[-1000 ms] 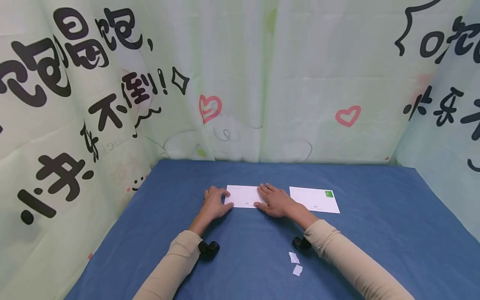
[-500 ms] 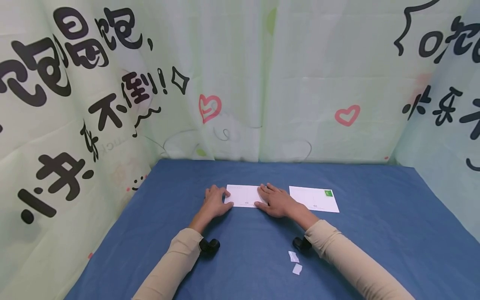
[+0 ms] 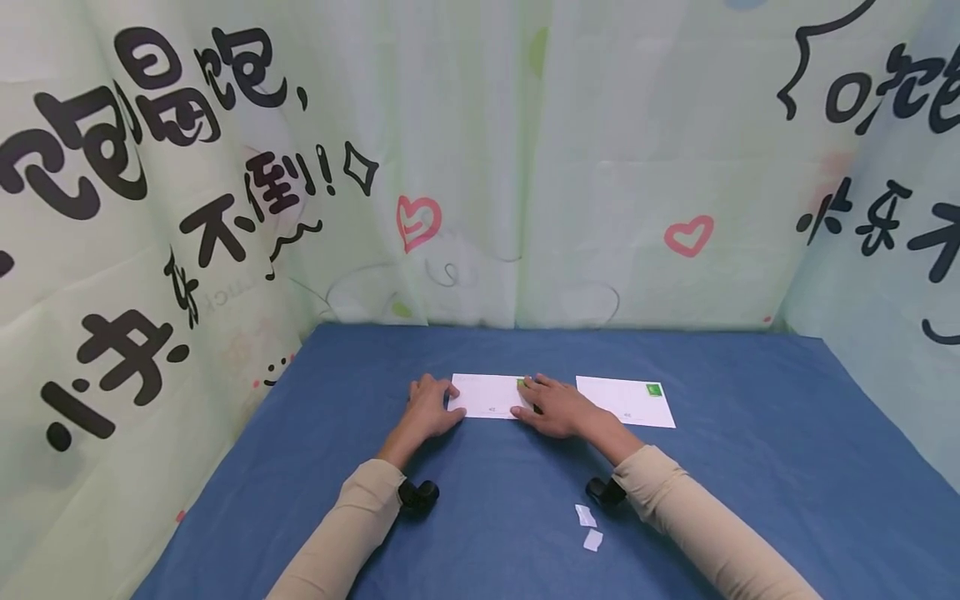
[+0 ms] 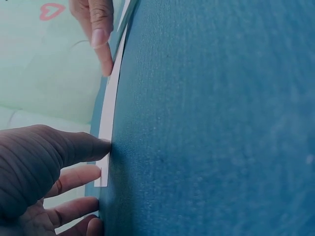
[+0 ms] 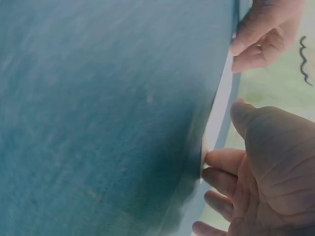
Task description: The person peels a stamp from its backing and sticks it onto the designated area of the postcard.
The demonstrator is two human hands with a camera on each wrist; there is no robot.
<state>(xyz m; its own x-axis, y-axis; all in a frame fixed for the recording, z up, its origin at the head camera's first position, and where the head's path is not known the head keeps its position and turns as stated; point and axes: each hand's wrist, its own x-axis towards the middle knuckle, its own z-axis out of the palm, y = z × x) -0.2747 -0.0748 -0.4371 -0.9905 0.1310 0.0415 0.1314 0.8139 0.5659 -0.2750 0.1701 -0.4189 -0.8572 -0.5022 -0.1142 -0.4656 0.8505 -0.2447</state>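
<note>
A white envelope (image 3: 483,397) lies flat on the blue table, between both hands in the head view. My left hand (image 3: 429,407) rests at its left end, thumb and forefinger spread and touching the paper; the left wrist view shows this thumb (image 4: 86,146) on the envelope's edge. Over the right end lies my right hand (image 3: 555,407), its fingers extended and covering that part. A green stamp (image 3: 521,382) peeks out by its fingertips at the upper right corner. In the right wrist view, my right fingers (image 5: 224,158) touch the envelope's end, and the thumb stands apart from the paper.
A second white envelope (image 3: 618,398) with a green stamp (image 3: 655,389) lies to the right, partly behind the right wrist. Two small white paper scraps (image 3: 586,516) lie nearer on the blue tablecloth (image 3: 495,517). Printed curtains (image 3: 480,167) close off the back and sides.
The right fingers have shifted slightly, and a green stamp hidden before now shows beside them. The left hand and both envelopes stay in place; the head view has tilted a little.
</note>
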